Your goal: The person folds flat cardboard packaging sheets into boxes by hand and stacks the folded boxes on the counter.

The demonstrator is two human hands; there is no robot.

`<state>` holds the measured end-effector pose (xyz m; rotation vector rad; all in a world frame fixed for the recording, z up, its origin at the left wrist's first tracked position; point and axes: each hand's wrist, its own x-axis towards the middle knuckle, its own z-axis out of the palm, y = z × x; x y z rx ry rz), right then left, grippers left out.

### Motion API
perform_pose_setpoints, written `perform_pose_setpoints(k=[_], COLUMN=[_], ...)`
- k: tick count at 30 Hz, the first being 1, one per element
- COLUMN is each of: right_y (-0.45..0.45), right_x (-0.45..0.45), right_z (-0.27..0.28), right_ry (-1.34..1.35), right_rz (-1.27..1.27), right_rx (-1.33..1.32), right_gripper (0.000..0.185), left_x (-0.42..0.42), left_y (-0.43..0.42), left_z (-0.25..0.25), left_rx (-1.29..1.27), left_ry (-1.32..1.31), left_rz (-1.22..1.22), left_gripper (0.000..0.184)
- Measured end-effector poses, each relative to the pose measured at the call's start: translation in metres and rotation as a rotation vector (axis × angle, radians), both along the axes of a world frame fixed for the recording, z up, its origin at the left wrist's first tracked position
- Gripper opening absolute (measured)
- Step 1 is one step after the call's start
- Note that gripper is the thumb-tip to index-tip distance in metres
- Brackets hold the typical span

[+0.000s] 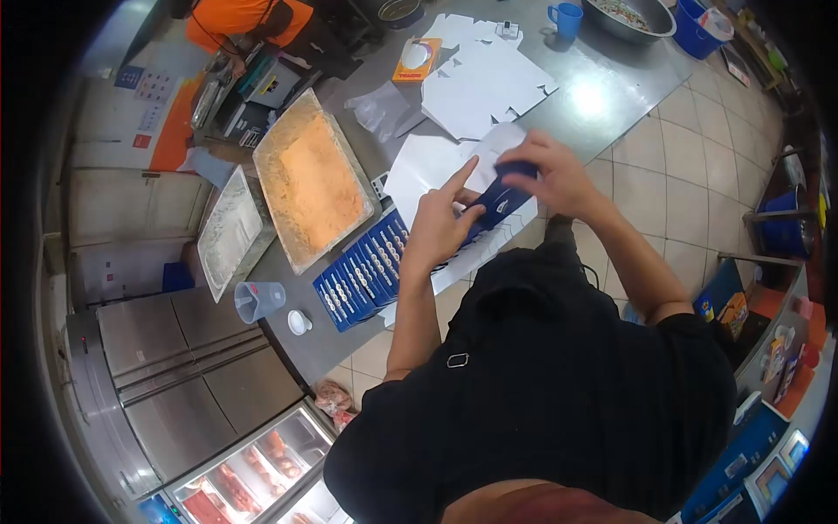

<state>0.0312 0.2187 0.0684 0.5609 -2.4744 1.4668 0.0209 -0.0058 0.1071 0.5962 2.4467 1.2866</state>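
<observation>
A dark blue carton [499,203] with a small white logo is tilted between my two hands above the table. My right hand [556,177] curls its fingers over the carton's upper end. At the lower end, my left hand [441,220] has its thumb against the carton and its index finger stretched out; its other fingers are partly hidden. Just beside and under my left hand stands a packed row of blue cartons [360,272] with white print. Flat white cardboard sheets [484,83] with cut tabs lie stacked beyond my hands.
A large tray of orange crumbs [316,179] and a second tray [231,229] sit left. Nearby are a plastic jug [259,301] and a white cup [299,322]. A blue mug [566,19] and metal bowl [633,16] stand far right. A person in orange [249,22] works beyond.
</observation>
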Motion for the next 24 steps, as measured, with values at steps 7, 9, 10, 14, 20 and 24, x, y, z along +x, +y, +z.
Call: perform_pose_setpoints(k=[7,9,10,14,20,24], right_y=[0.004,0.015,0.022,0.046,0.068,0.062], right_x=[0.005,0.000,-0.006,-0.019,-0.007,-0.006], right_z=[0.005,-0.007,-0.017,-0.050,-0.063,-0.060], right_ry=[-0.012,-0.142,-0.267,-0.798,-0.801,-0.676], right_rz=[0.236,0.125,0.016,-0.067,0.470,0.149], right_rx=[0.108,-0.126,-0.352,-0.867,-0.984,-0.983], right_gripper=[0.043,0.048,0.052,0.065,0.076,0.054], left_x=[-0.003,-0.008,-0.011,-0.022,-0.029,-0.035], left_y=[0.000,-0.008,-0.012,-0.029,-0.020,0.006], left_z=[-0.008,-0.013,-0.015,-0.037,-0.046,-0.068], left_rx=[0.051,0.088,0.133,0.466,0.314,0.626], left_ry=[0.050,0.071,0.097,-0.134,-0.155,-0.228], left_rz=[-0.008,-0.043,-0.073,-0.192,-0.119,0.145], left_gripper=[0.055,0.047,0.039,0.025,0.018,0.032])
